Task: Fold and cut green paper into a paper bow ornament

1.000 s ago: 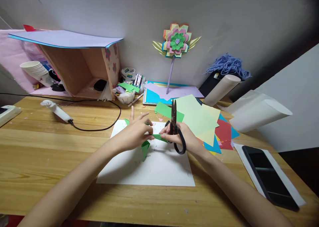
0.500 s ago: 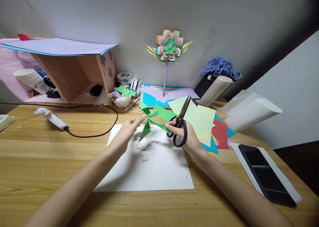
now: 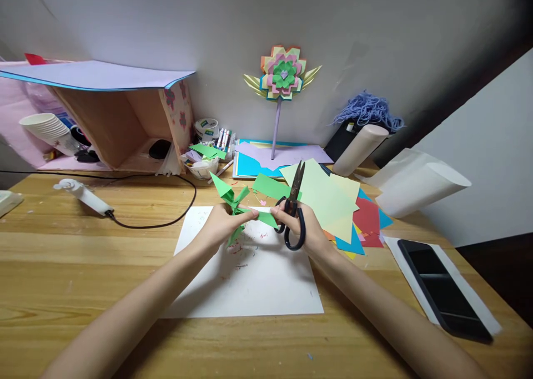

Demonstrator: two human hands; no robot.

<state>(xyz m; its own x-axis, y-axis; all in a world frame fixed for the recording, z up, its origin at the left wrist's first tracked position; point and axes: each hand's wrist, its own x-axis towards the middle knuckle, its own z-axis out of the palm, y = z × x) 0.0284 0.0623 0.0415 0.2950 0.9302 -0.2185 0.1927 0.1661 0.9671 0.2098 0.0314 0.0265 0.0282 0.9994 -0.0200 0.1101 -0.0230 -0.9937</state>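
Above a white sheet of paper (image 3: 266, 284), my left hand (image 3: 227, 222) pinches a folded green paper piece (image 3: 222, 187) with several pointed arms. Its thumb lies along the arm that points right. My right hand (image 3: 306, 223) holds black-handled scissors (image 3: 296, 185), blades together and pointing up, away from the paper. The thumb and finger of that hand also touch the tip of the green piece's right arm. A flat green strip (image 3: 272, 186) lies on the table just behind the hands. Part of the folded piece is hidden by my left hand.
Coloured paper sheets (image 3: 328, 193) lie to the right, beside a phone (image 3: 443, 290). Behind stands a paper flower (image 3: 283, 75). A cardboard box (image 3: 116, 118), a small bowl (image 3: 204, 169) and a white glue gun (image 3: 85, 197) with its black cable are at the left.
The green piece has turned and shifted left and slightly down. My left thumb now lies along its right arm. My right hand and the scissors have moved a little left.
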